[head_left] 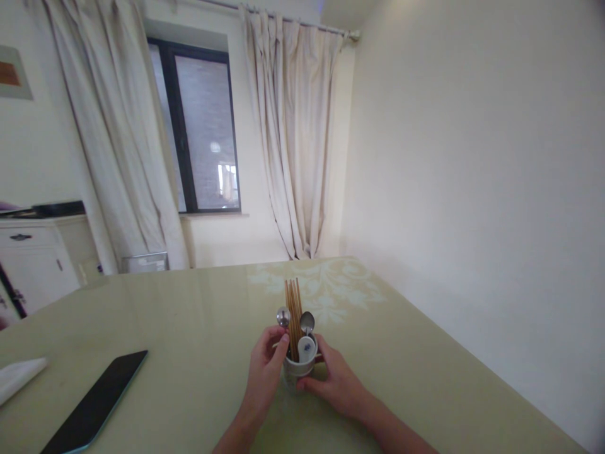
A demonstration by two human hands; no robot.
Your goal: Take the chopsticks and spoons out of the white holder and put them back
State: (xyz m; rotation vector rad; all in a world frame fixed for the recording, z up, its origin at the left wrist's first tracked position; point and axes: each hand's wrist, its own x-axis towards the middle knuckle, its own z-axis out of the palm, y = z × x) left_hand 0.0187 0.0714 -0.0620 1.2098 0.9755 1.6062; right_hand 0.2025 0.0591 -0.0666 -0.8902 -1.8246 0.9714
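Observation:
A small pale cup (293, 373) stands on the green table (189, 315) right in front of me. It holds several wooden chopsticks (293, 309), two metal spoons (307, 322) and a white ceramic spoon (305, 348). My left hand (263, 377) wraps the cup's left side, thumb near the rim. My right hand (336, 381) grips its right side. Both hands hide most of the cup's wall.
A black phone (94, 403) lies face up at the near left, beside a white folded cloth (19, 376) at the table's left edge. A white cabinet (38, 258) stands at the far left. A curtained window (203, 126) is behind the table, a bare wall to the right.

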